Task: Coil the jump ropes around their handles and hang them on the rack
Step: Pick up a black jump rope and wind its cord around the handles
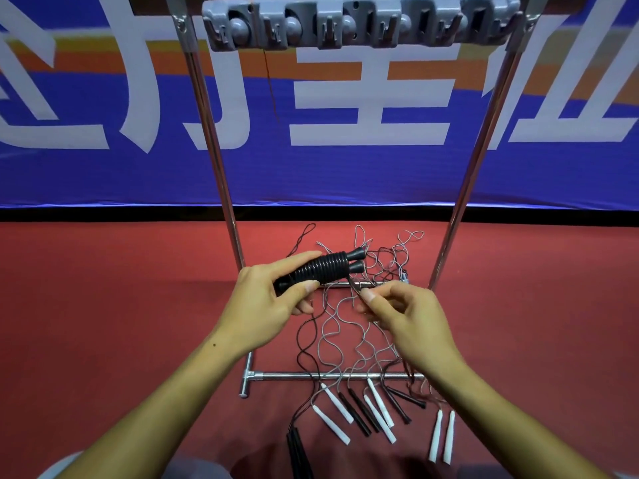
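My left hand point(268, 299) grips a pair of black jump-rope handles point(321, 269), held together with black rope wound tightly round them in several turns. My right hand point(401, 314) pinches the loose end of that black rope point(354, 286) just below the handles' right tips. High above hangs the grey plastic rack point(359, 24) with a row of hooks, fixed to a metal frame. On the red floor beneath my hands lie several loose jump ropes point(345, 337) in a tangle, with white handles point(377, 413) and black handles point(359, 414) nearest me.
The metal stand has two upright poles point(216, 150) and a bottom crossbar point(301, 376) lying over the ropes. A blue banner with white characters point(345, 167) hangs behind. Another pair of black handles point(297, 451) lies at the bottom centre.
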The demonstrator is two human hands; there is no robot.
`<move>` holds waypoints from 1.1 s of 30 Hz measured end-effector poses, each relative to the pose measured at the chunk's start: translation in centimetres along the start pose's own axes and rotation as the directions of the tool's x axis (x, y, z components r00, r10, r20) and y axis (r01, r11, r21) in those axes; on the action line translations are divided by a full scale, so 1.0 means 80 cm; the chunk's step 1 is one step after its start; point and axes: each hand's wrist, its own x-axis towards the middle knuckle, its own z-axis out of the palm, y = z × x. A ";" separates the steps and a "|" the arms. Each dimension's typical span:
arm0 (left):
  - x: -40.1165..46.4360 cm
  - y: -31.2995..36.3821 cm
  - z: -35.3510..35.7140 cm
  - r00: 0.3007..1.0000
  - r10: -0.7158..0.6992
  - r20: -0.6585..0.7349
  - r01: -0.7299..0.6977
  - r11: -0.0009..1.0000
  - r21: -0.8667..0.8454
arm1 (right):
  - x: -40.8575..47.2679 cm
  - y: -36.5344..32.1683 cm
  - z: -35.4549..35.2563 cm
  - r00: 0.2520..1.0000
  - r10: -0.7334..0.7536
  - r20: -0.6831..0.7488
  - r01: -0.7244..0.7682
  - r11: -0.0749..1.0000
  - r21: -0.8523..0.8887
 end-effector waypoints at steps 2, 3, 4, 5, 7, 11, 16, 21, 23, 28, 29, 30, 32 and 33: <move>-0.001 0.000 0.001 1.000 0.021 -0.002 -0.021 0.998 0.066 | 0.006 0.003 -0.008 0.998 0.064 0.008 -0.064 0.997 -0.038; -0.001 -0.001 0.002 1.000 0.029 0.002 -0.029 0.995 0.099 | 0.008 0.003 -0.011 0.987 0.148 0.058 -0.151 0.987 0.055; -0.001 -0.001 0.003 0.999 0.035 0.009 -0.036 0.991 0.131 | 0.009 0.002 -0.013 0.967 0.226 0.121 -0.243 0.958 0.152; 0.000 -0.002 0.004 0.999 0.038 0.021 -0.041 0.987 0.157 | 0.009 0.000 -0.015 0.949 0.271 0.158 -0.298 0.938 0.179; 0.001 -0.004 0.006 0.999 0.025 0.048 -0.033 0.983 0.181 | 0.011 -0.001 -0.017 0.962 0.242 0.127 -0.245 0.969 0.011; 0.002 -0.004 0.005 0.998 0.000 0.066 -0.012 0.984 0.176 | 0.007 -0.002 -0.021 0.998 -0.045 0.040 0.059 0.891 -0.450; 0.001 -0.004 0.004 0.998 -0.007 0.067 -0.004 0.988 0.156 | 0.011 -0.004 -0.025 0.998 0.001 0.059 0.021 0.933 -0.359; 0.000 -0.004 0.006 0.995 0.018 0.096 -0.038 0.976 0.214 | 0.014 -0.006 -0.028 0.936 0.303 0.180 -0.327 0.937 0.123; 0.000 -0.002 0.005 0.994 0.010 0.111 -0.036 0.973 0.227 | 0.013 -0.007 -0.027 0.972 0.185 0.146 -0.165 0.977 -0.138; -0.001 -0.001 0.006 0.980 -0.056 0.193 0.007 0.969 0.247 | 0.005 -0.011 -0.034 0.966 -0.109 0.234 0.245 0.673 -0.698; 0.000 -0.002 0.004 0.977 -0.076 0.200 0.026 0.969 0.244 | 0.004 -0.010 -0.035 0.944 -0.200 0.263 0.330 0.548 -0.768; 0.000 -0.002 0.002 0.974 -0.095 0.208 0.045 0.971 0.234 | 0.004 -0.008 -0.036 0.907 -0.298 0.297 0.406 0.437 -0.802; 0.001 0.001 -0.004 0.963 -0.126 0.237 0.079 0.977 0.200 | 0.007 0.000 -0.040 0.836 -0.425 0.347 0.490 0.294 -0.821; 0.002 0.002 -0.007 0.956 -0.140 0.259 0.094 0.979 0.183 | 0.009 0.002 -0.042 0.818 -0.447 0.361 0.508 0.269 -0.818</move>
